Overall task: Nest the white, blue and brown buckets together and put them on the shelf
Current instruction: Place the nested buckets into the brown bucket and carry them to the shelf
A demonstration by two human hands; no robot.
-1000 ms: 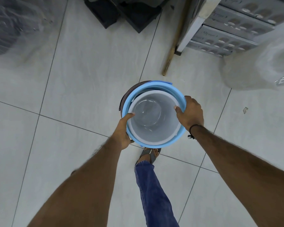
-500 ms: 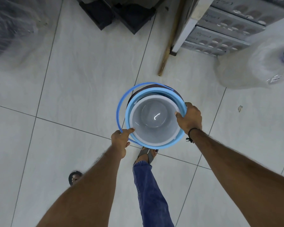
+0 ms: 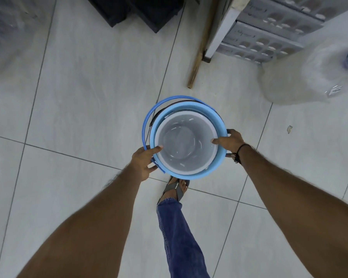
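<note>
The white bucket (image 3: 186, 144) sits inside the blue bucket (image 3: 193, 111), and only a dark sliver of the brown bucket (image 3: 157, 115) shows around the blue rim at upper left. The stack is held above the tiled floor. My left hand (image 3: 143, 162) grips the left rim, thumb over the white edge. My right hand (image 3: 230, 142) grips the right rim the same way. The blue handle (image 3: 149, 115) hangs out to the left.
A white shelf leg (image 3: 219, 31) and grey perforated crates (image 3: 269, 35) stand at upper right. A wooden stick (image 3: 199, 51) leans beside them. Black objects (image 3: 137, 9) lie at top centre, a clear plastic bag (image 3: 309, 73) at right. My leg and sandal (image 3: 176, 189) are below the buckets.
The stack has shifted slightly down and right in view. The blue handle has swung out to the left. My left hand has slid lower on the rim.
</note>
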